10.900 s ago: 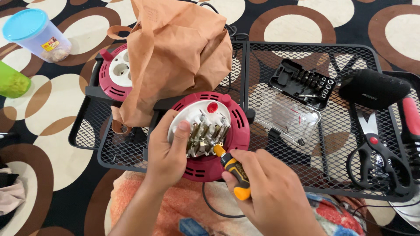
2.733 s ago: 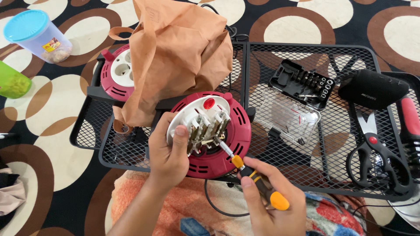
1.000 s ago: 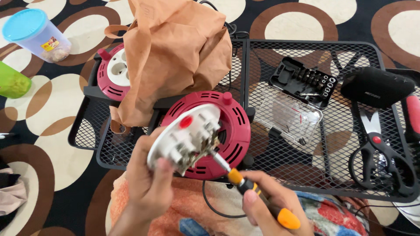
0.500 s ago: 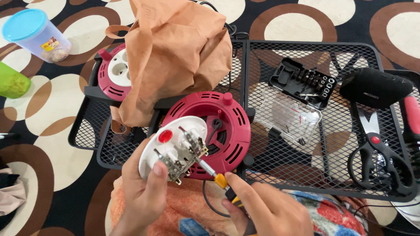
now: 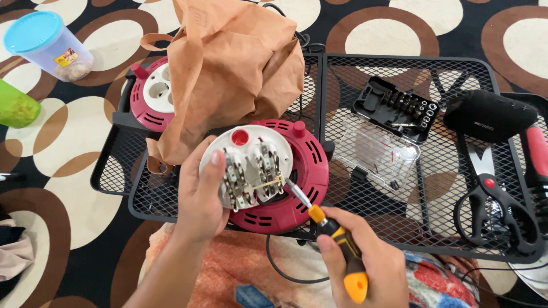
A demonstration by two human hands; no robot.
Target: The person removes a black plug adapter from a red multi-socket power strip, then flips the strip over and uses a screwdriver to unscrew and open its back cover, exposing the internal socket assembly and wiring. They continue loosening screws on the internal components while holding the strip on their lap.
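Fingers of our left hand (image 5: 200,197) were wrapped around the edge of the white socket plate (image 5: 246,165), thumb pressed on its near face beside the metal contact strips (image 5: 251,174), so that the plate sat tilted up toward us with its underside showing. Our right hand (image 5: 365,265) was closed around the orange and black handle of the screwdriver (image 5: 331,234), fingers curled tight.

We held the plate just above the red cable reel (image 5: 297,182), which rested on the black mesh tray (image 5: 399,222); whether its lower edge touched the reel, we could not tell. The screwdriver's long axis ran on a diagonal, from the handle low and to the right, up and to the left, and its tip (image 5: 287,183) lay at the right end of the brass strip crossing the contacts. So the plate lay up and to the left of our right-hand fingers, straight along the shaft, while our left hand was already on it, gripping from the opposite side.

We judged that any push along the shaft would press the plate toward our left palm, which stood ready to brace it.

Further right on the tray lay the open bit case (image 5: 399,108) and the black scissors (image 5: 494,211), well apart from both hands.
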